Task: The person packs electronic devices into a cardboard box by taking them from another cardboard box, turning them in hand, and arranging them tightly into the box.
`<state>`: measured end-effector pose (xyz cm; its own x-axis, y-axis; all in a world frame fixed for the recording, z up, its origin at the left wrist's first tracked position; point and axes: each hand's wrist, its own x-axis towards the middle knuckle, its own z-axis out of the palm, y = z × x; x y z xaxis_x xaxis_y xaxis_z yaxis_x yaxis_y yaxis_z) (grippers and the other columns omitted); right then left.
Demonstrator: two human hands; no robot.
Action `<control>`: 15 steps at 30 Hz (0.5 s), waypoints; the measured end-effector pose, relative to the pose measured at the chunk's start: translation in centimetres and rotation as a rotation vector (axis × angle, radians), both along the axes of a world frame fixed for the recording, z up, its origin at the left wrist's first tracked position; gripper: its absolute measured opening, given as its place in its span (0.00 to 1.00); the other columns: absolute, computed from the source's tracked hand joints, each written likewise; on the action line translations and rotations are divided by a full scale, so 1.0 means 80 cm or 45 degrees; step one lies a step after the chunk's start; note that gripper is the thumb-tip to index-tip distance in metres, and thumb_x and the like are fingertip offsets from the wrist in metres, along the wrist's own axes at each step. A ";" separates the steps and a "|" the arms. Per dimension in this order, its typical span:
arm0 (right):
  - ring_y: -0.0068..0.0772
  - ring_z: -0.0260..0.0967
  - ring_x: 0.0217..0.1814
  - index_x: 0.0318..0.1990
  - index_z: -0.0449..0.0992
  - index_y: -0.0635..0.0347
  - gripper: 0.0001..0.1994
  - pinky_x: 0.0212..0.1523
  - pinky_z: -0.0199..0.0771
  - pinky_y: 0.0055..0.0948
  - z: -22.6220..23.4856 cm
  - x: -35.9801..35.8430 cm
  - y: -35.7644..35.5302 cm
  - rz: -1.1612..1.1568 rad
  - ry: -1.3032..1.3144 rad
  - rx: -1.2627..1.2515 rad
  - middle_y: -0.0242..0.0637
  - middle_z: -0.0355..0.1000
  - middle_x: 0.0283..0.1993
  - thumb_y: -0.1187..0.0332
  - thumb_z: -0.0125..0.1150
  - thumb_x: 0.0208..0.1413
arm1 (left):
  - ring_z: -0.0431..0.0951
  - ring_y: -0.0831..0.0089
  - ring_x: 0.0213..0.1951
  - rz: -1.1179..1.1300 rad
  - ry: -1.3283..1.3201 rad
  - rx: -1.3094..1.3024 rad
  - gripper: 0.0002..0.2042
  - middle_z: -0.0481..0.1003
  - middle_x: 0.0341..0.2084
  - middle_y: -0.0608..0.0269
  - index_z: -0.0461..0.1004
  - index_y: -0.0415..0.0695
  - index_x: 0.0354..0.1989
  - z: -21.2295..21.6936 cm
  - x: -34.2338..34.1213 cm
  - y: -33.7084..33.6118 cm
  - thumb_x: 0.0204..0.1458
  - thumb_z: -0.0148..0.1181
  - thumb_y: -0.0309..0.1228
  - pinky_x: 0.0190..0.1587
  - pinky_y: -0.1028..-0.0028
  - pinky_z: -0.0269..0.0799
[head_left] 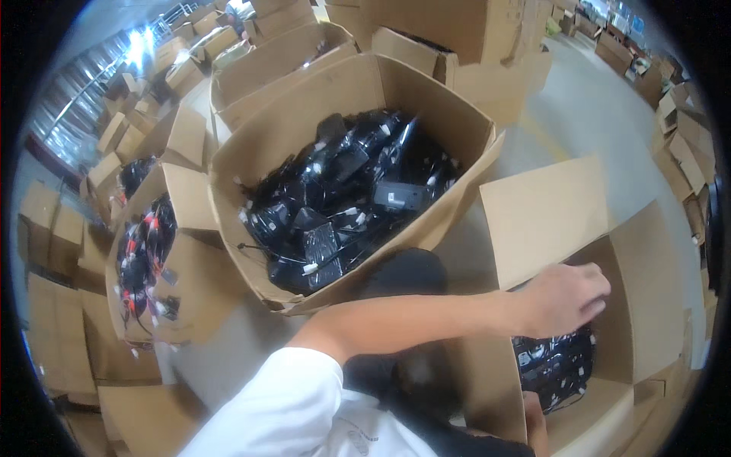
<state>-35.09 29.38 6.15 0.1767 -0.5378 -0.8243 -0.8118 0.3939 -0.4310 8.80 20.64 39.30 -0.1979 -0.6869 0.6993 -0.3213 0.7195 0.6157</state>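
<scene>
A large open cardboard box (434,99) fills the middle of my remote view, a smaller open box (651,297) standing near it at right. Across the smaller box reaches the left hand (563,301), fingers curled, its grip on anything more than I can tell, while the right hand (536,415) shows only partly at that box's left edge, its state hidden from me. Black wrapped packs (324,247) lie in both boxes, small white plugs (310,269) among those in the large one.

Left grip (567,299) over open carton (647,297) — black packets (556,365) inside.
</scene>
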 end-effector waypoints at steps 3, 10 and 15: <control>0.23 0.70 0.34 0.42 0.81 0.69 0.17 0.38 0.74 0.29 0.077 0.083 -0.016 0.041 -0.007 -0.402 0.38 0.79 0.35 0.61 0.67 0.56 | 0.80 0.54 0.35 0.110 -0.059 0.200 0.08 0.76 0.31 0.51 0.75 0.39 0.39 -0.002 0.095 0.052 0.56 0.61 0.30 0.37 0.62 0.77; 0.26 0.72 0.35 0.45 0.78 0.73 0.16 0.37 0.72 0.28 0.188 0.064 0.059 -0.260 -0.022 -0.634 0.40 0.79 0.34 0.66 0.63 0.58 | 0.80 0.52 0.34 0.871 -0.631 0.683 0.13 0.79 0.29 0.46 0.80 0.38 0.34 -0.040 0.478 0.127 0.56 0.58 0.37 0.39 0.58 0.75; 0.24 0.71 0.31 0.30 0.80 0.69 0.09 0.35 0.71 0.28 0.213 0.121 0.096 -0.623 0.050 -1.293 0.33 0.75 0.25 0.69 0.65 0.53 | 0.81 0.52 0.33 0.841 -0.923 1.055 0.19 0.79 0.28 0.44 0.81 0.37 0.33 -0.111 0.566 0.181 0.56 0.60 0.45 0.38 0.57 0.76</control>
